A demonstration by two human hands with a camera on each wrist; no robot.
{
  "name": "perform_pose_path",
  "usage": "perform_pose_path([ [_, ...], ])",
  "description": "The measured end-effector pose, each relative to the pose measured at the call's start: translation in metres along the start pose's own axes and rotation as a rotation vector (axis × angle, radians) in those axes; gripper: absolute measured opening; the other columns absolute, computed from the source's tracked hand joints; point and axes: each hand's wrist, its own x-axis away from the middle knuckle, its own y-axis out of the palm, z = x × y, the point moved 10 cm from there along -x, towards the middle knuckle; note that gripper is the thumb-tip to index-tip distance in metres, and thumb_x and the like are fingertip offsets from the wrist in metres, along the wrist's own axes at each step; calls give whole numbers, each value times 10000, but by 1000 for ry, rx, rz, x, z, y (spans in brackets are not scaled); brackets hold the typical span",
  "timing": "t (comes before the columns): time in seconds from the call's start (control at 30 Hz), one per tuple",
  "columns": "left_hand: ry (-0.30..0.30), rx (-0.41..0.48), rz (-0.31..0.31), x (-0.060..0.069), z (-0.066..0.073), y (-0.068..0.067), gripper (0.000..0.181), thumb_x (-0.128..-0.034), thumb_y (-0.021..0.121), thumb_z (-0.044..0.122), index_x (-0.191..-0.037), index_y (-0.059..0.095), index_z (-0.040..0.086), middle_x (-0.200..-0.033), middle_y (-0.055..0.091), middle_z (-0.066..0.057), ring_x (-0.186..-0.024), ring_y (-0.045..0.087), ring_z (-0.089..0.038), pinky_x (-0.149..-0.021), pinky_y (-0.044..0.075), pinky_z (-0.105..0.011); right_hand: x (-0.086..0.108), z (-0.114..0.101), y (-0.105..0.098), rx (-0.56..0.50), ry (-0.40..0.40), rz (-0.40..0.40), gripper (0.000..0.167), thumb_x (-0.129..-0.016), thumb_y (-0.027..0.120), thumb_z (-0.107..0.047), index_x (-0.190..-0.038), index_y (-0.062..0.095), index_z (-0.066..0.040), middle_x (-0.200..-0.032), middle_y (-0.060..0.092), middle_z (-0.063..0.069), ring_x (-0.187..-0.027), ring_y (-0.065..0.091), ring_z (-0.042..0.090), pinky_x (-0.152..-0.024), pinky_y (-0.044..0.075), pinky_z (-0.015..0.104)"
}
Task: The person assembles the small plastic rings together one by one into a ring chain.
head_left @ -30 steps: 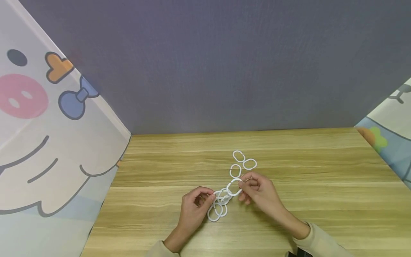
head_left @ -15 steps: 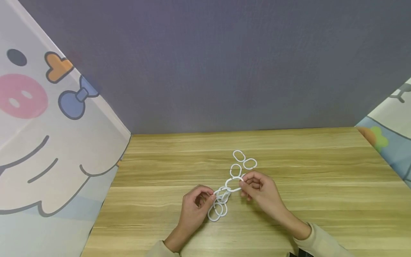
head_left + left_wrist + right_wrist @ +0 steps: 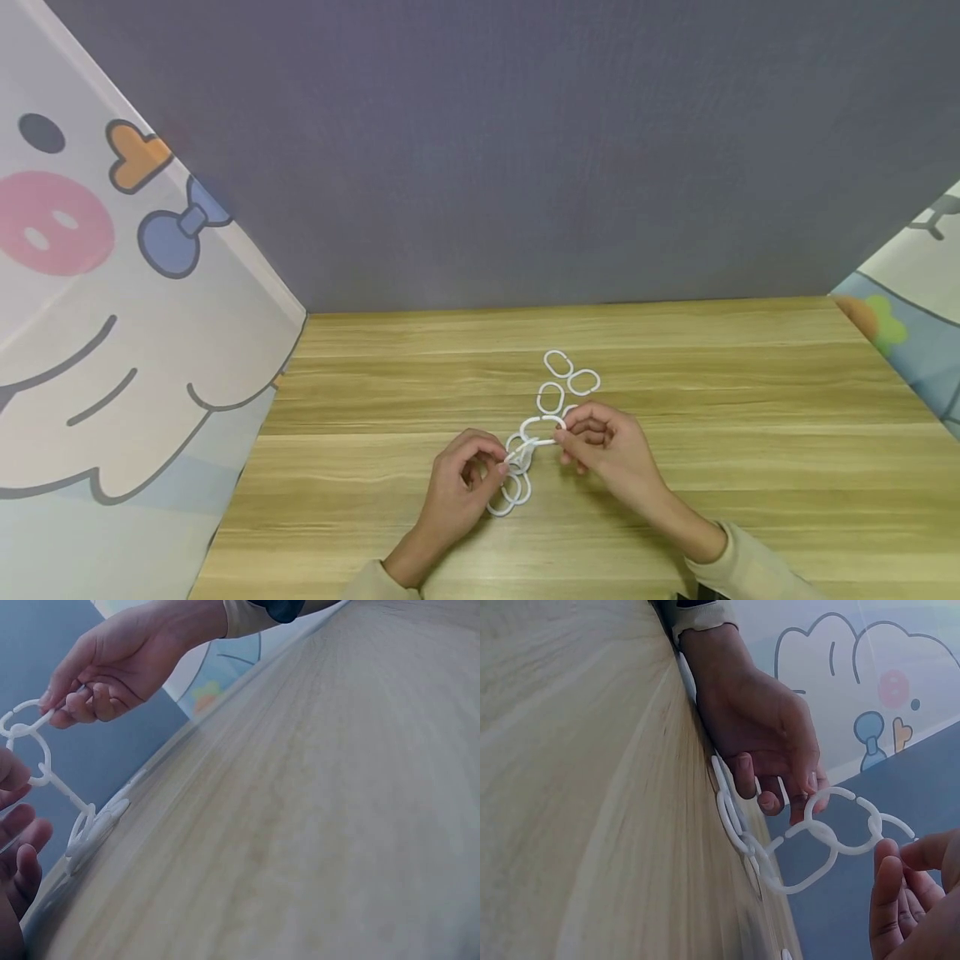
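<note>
My left hand (image 3: 467, 483) pinches a white oval ring between thumb and fingertips; in the right wrist view that ring (image 3: 827, 792) links with others. Opposite, my right hand (image 3: 617, 450) pinches another white ring (image 3: 531, 423), which has a small gap in its side. Between the hands, linked rings hang down to more rings (image 3: 525, 498) on the table. In the left wrist view, the right hand (image 3: 124, 660) is raised with its ring, and the chain (image 3: 71, 796) slopes to the tabletop. Fingers hide parts of both held rings.
Beyond the hands, three separate-looking white rings lie on the wooden table (image 3: 360, 375): one (image 3: 558, 375) at the back, one (image 3: 597, 388) to its right, one (image 3: 538, 400) nearer. Another (image 3: 570, 407) is partly hidden by the right hand. A grey panel (image 3: 525, 167) stands behind.
The left hand has shifted slightly right and its ring has tilted. The ring in the right hand has moved a little left and lies flatter in view. Both hands keep their hold.
</note>
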Motion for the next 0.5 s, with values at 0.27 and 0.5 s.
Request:
perform_pose_path([
  [0.27, 26, 8, 8, -1, 2, 0, 186, -929, 794, -90, -1024, 765, 66, -1040, 734, -115, -823, 635, -61, -525, 490, -206, 2, 4, 4, 10, 12, -46, 119, -970, 793, 51, -1013, 690, 93, -874, 770, 223, -671, 746, 154, -504, 591, 304],
  [0.5, 38, 23, 51, 0, 2, -5, 153, -979, 753, -87, -1065, 759, 39, -968, 743, -105, -806, 651, -65, -544, 509, -218, 6, 10, 11, -14, 52, -76, 155, -956, 816, 39, -1026, 697, 109, -880, 777, 231, -662, 741, 152, -496, 571, 272],
])
